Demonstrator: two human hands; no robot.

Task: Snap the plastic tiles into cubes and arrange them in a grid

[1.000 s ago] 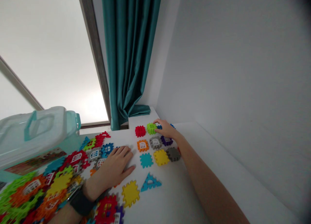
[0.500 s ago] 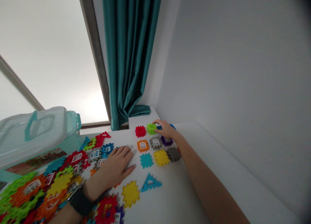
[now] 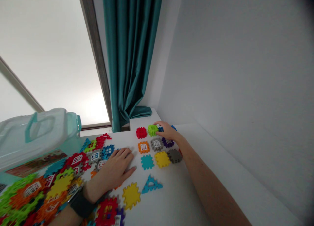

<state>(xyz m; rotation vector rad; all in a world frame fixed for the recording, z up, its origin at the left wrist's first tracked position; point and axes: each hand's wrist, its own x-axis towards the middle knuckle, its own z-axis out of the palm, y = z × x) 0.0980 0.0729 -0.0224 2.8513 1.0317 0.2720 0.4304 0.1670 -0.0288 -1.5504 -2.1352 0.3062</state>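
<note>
Seeing basically no change from a second ago tbh: the view has shifted a hair, but both hands are where they were and the layout looks the same. My read is a pause or a tiny adjustment at the lime-green block (image 3: 152,130).

Using that block as the marker, nearest stuff first. Way on its near side and off to the left there's a red window tile (image 3: 107,211) with a purple tile (image 3: 120,217) beside it. A yellow square tile (image 3: 131,196) and a blue triangle tile (image 3: 151,184) lie loose on the white bench (image 3: 171,196), still well short of the block. Further left of it is a jumbled tile pile (image 3: 61,185). The left hand (image 3: 117,169) rests by that, palm down, fingers loosely spread, holding nothing I can see.

Closer to the block come two rows: cyan tile (image 3: 147,162), second yellow tile (image 3: 162,159), dark grey tile (image 3: 174,156); then orange window tile (image 3: 144,147), grey window tile (image 3: 156,144), purple window tile (image 3: 168,142).

Level with the block, a red notched block (image 3: 141,133) sits just left and a blue piece (image 3: 160,129) just right. The right hand (image 3: 168,130) arches over the blue piece, fingertips at the green block's right edge; can't tell if it's pinching or only touching.
</note>
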